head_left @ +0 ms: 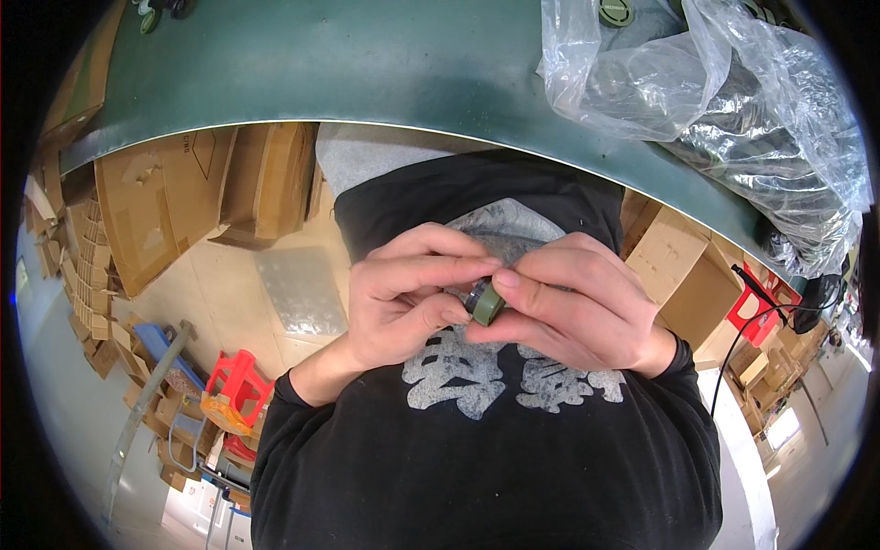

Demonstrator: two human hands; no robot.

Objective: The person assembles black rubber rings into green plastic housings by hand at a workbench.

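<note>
A small round green cap-like part (488, 307) with a dark inner side is held between both hands, in front of my black shirt. My left hand (412, 298) pinches it from the left, thumb below and index finger above, near its dark side. My right hand (577, 298) grips the green rim from the right, with the thumb on top and fingers curled underneath. The two hands' fingertips nearly meet above the part. Fingers hide much of it, so its exact kind is unclear.
Beyond my hands runs a dark green tabletop (367, 64). Clear plastic bags (733, 101) with dark contents lie on its right; a round green cap (616, 12) shows beside them. Cardboard boxes (165, 202) and a red stool (240, 390) stand lower left, another open box (687, 275) right.
</note>
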